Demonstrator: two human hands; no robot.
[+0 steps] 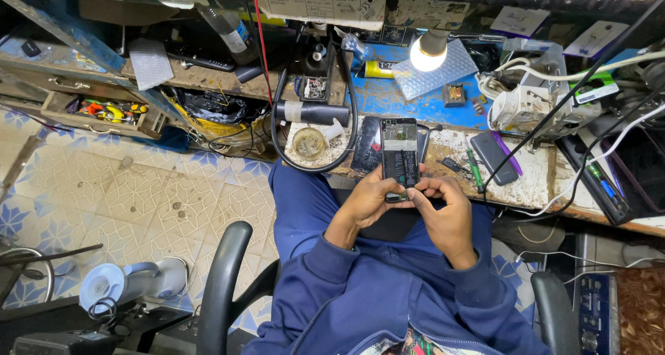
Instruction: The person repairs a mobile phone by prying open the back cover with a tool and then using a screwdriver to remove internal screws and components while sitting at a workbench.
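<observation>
Both of my hands hold an opened smartphone (400,154) upright over my lap, its back cover off and its dark circuit boards showing. My left hand (365,204) grips the lower left edge. My right hand (445,209) wraps the lower right edge, thumb pressed on the phone's bottom end. Behind the phone lies another dark phone panel (365,146) on the worn bench (533,178).
A lit bulb (427,53) hangs over the blue bench mat. A black phone (493,157), a green screwdriver (475,170), a round tin (309,144), a hot-air handle (313,112) and tangled cables (526,105) crowd the bench. Chair armrests (223,279) flank me; a hair dryer (131,283) lies left.
</observation>
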